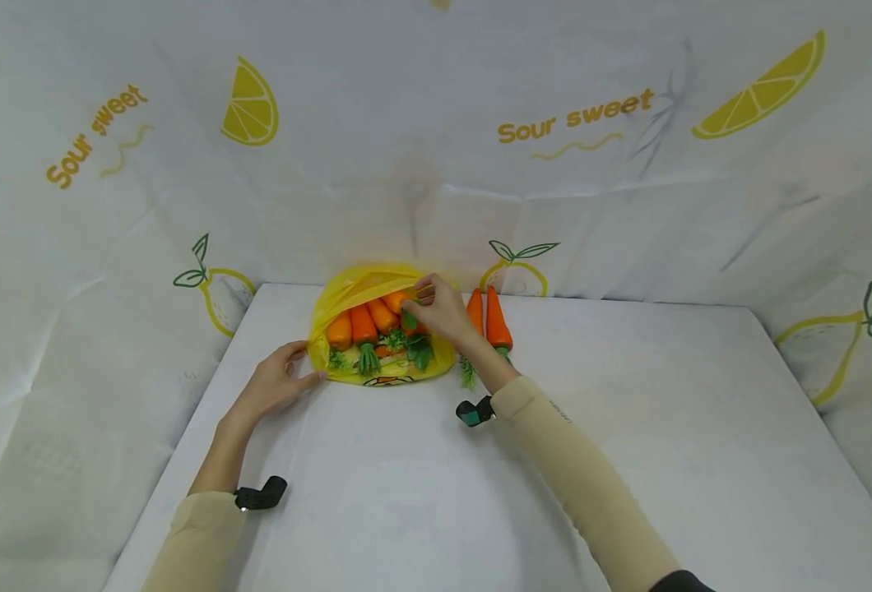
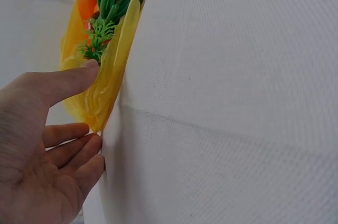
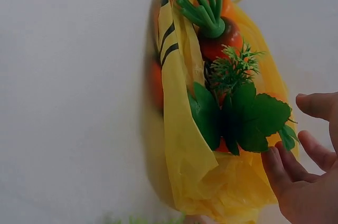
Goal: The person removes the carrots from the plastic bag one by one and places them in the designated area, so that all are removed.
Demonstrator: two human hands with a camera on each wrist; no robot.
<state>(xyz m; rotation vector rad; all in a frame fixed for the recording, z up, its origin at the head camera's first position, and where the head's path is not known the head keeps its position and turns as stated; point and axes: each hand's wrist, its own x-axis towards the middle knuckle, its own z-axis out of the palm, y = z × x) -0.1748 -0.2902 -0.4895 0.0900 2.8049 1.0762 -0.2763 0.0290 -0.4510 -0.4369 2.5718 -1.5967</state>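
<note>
A yellow plastic bag (image 1: 436,358) lies on its side at the back of the table, its mouth facing me. Inside are several orange carrots (image 1: 364,323) with green tops. At the bag's left edge is my left hand (image 1: 271,385), thumb and fingers apart, fingertips touching the film. In the left wrist view the thumb lies over the bag's side, near a feathery green top (image 2: 99,38). My right hand (image 1: 445,312) reaches over the bag's right side, fingers loosely spread. The right wrist view puts its fingertips right at broad green leaves (image 3: 259,115) at the bag's mouth.
Two orange carrots (image 1: 498,321) lie outside the bag, just to its right, beyond my right forearm. The white table (image 1: 628,427) extends in front and to the right. A pale curtain (image 1: 377,148) with lemon prints hangs behind the table and along its sides.
</note>
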